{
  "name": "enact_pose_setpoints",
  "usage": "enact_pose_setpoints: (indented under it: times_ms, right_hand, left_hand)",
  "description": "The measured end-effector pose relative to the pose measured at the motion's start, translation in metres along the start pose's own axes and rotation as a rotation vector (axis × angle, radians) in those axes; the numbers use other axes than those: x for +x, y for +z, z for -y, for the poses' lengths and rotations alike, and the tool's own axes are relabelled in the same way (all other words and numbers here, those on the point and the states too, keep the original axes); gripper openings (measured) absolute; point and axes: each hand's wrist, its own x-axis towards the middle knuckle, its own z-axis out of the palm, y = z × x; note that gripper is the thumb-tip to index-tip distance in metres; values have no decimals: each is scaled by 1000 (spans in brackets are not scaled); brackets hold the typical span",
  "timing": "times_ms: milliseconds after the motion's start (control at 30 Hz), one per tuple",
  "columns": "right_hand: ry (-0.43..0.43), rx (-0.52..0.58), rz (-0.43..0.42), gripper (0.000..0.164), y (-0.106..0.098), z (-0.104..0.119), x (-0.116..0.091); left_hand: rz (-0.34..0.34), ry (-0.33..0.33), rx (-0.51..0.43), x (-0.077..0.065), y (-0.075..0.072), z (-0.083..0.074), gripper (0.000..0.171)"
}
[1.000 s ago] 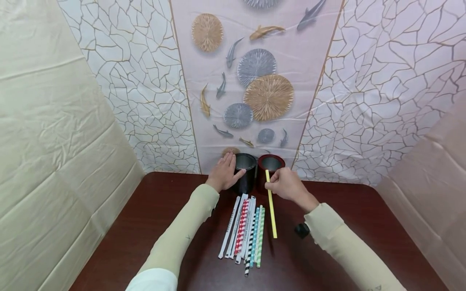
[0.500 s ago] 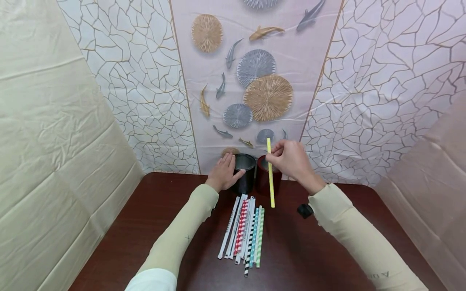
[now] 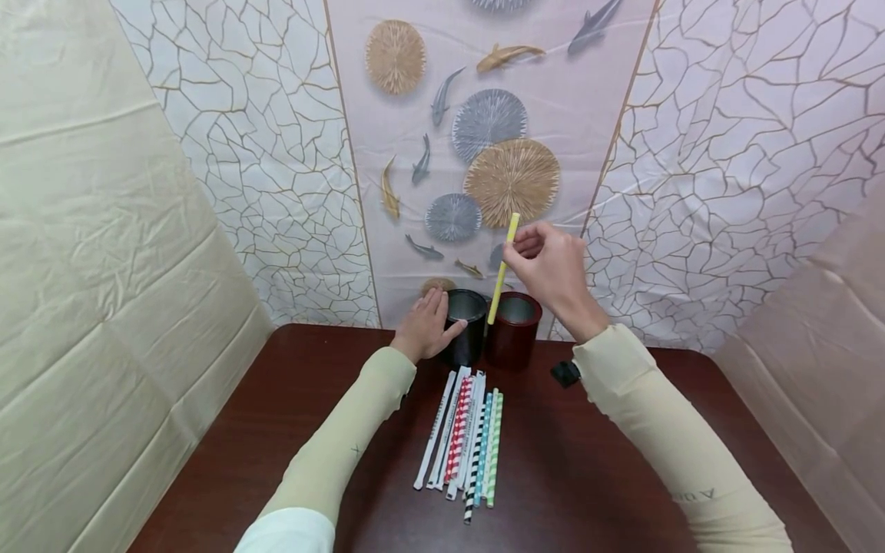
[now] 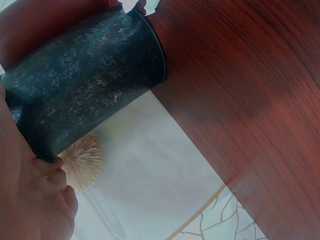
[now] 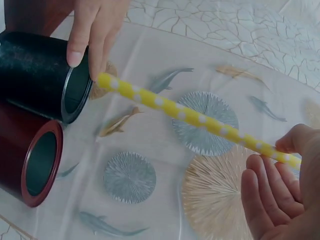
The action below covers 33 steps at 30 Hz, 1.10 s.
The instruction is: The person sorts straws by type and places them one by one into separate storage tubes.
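Observation:
My right hand [image 3: 553, 269] pinches a yellow paper straw with white dots [image 3: 503, 269] near its top end. The straw hangs tilted in the air. Its lower end appears near the rims of the two cups in the head view; in the right wrist view, that end of the yellow straw [image 5: 180, 115] overlaps the left fingers near the black cup's mouth. My left hand [image 3: 423, 329] holds the black cup [image 3: 465, 338] at its rim, thumb across the front and fingers along the left side. A dark red cup [image 3: 513, 338] stands upright just right of the black one.
Patterned paper straws [image 3: 491, 453] and white-wrapped straws [image 3: 435, 430] lie side by side on the dark wooden table [image 3: 332, 476], in front of the cups. Close behind the cups rises a patterned cloth wall [image 3: 415, 261]; plain cloth [image 3: 138, 307] hangs at the left.
My right hand has lifted the yellow straw up off the front of the red cup and swung its lower end left. The left hand has stayed on the black cup.

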Motion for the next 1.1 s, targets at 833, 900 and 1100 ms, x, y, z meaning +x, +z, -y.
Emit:
enact_pose_setpoints:
  times_ms: [833,900,1100]
  right_hand:
    - [69,126,47,31,77,-36,-18]
    - [68,122,56,34,76,-38,-20]
    - [71,86,96,32,61,-42,-28]
  left_hand:
    - [33,-26,28,1,-1,0,86]
    - [26,-24,23,1,-2,0,86]
    - [12,-22,20,0,-2,-2,85]
